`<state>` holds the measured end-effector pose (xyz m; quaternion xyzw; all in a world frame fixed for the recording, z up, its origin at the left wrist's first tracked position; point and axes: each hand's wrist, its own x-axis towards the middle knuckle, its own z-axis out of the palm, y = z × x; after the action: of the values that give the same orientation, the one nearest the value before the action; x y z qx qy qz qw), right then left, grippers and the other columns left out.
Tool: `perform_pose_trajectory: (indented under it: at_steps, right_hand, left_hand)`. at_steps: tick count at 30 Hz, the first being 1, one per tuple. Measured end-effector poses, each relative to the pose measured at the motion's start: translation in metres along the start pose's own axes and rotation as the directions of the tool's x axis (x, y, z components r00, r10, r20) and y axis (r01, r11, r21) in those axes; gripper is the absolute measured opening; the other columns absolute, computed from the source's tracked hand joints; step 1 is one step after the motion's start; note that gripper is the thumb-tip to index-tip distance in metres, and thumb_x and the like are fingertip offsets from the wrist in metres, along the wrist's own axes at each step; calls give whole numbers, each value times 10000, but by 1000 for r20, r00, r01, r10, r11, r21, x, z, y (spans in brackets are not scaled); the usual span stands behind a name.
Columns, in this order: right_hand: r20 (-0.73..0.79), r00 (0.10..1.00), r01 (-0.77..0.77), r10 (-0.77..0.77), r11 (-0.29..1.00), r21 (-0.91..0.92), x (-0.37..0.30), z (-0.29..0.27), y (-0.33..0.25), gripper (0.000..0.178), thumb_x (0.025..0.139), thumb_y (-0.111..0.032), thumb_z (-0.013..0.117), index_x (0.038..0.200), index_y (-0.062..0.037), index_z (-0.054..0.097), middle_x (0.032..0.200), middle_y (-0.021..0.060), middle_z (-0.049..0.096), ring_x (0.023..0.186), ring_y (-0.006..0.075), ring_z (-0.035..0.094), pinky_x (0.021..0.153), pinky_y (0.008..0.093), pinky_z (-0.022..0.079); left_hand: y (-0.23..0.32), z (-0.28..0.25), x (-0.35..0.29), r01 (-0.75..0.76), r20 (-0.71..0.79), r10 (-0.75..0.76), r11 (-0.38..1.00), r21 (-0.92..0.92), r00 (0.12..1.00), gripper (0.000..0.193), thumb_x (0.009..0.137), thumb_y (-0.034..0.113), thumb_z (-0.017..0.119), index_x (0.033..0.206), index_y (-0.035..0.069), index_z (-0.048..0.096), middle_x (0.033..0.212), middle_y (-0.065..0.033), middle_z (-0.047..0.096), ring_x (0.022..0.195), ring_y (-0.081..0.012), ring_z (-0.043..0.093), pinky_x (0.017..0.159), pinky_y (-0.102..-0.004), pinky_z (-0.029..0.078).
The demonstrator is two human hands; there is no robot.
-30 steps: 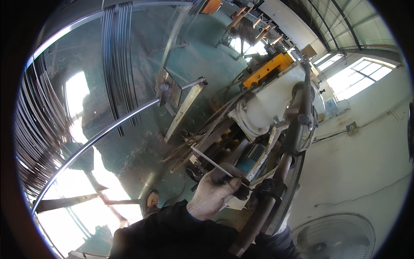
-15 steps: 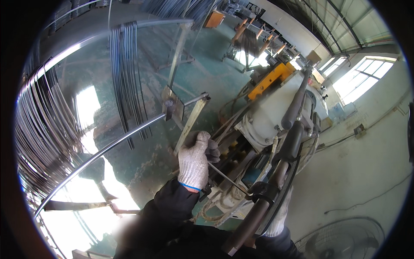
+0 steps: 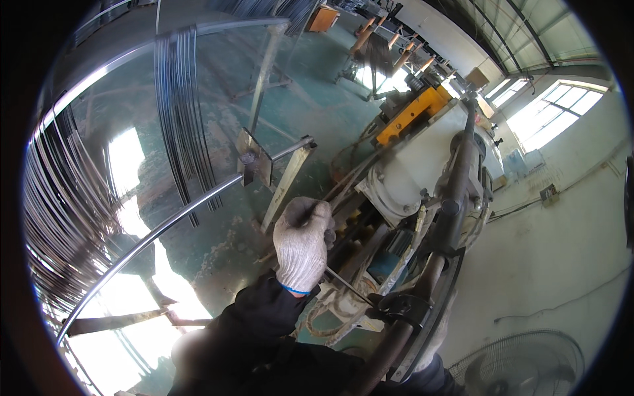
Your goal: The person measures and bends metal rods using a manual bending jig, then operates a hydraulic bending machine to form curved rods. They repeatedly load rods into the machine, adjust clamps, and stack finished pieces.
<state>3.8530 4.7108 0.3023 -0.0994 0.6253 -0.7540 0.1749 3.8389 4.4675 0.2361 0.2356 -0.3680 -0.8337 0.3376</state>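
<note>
By the fully curled grip of the left hand, a thin rod is held, its end at a black collar around a dark bar. The right hand's grip, mostly hidden, cannot be told.

Caged fan at lower right, bright paned window, hanging dark rods, distant box, possibly wooden
</note>
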Motion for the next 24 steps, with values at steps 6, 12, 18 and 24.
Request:
perform_pose_trajectory:
  at_steps: [6,12,18,24]
  right_hand:
    - [80,995,71,-65,994,-78,6,-23,19,655,1231,-476,495,1311,155,653,1159,344,769,1115,514,797,1027,605,684]
    - [97,993,63,-69,996,63,10,-26,24,664,1241,-517,466,1387,112,622,1166,314,775,1060,484,799,957,591,700]
    - [27,999,19,-23,987,161,8,-9,12,789,1180,-729,485,1372,10,684,1162,253,788,998,457,799,878,619,693]
    - [-91,995,4,34,922,388,15,12,8,666,1226,-641,442,1468,-36,582,949,200,765,841,422,800,797,557,717]
  left_hand:
    - [34,-35,-15,-318,335,110,675,666,936,224,1116,207,741,1052,-7,748,804,-147,683,703,-218,669,693,-396,554]
    - [75,-62,-46,-312,434,-63,602,735,899,358,1124,340,745,1080,-14,777,835,-185,701,749,-299,700,747,-441,574]
    - [72,-71,-52,-473,516,31,449,758,856,454,1091,419,763,1042,-31,794,875,-244,700,804,-442,718,765,-497,576]
    - [73,-73,-58,-526,544,48,339,780,838,456,1090,441,761,1014,-7,801,881,-229,718,855,-455,744,777,-511,586]
